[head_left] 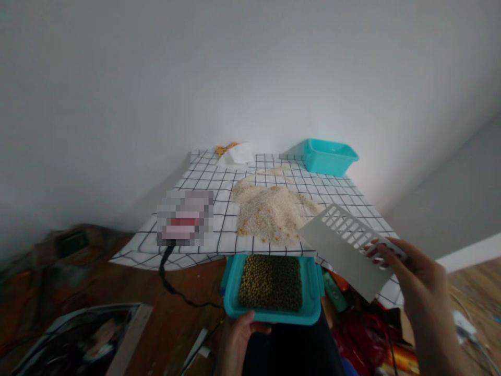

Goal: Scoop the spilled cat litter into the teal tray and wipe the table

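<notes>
My left hand [243,337] is closed on the near rim of a teal plastic container [274,316], thumb on top. Inside the container lies a layer of small round beans [270,282], yellowish at left and darker green at right. It is held just below the table's front edge, above my lap. My right hand [407,274] grips a flat white plastic sheet [344,253] with slots along its upper side, fingers at the slotted end. The sheet's far corner is close to a heap of pale grain [276,214] with yellow bits; whether they touch, I cannot tell.
The table [219,230] has a white cloth with black grid lines. At its back right stands a turquoise basin [331,156]; at the back left, crumpled white paper [238,155]. A blurred-out object [185,218] with a black cord lies left. Boxes and bags crowd the floor.
</notes>
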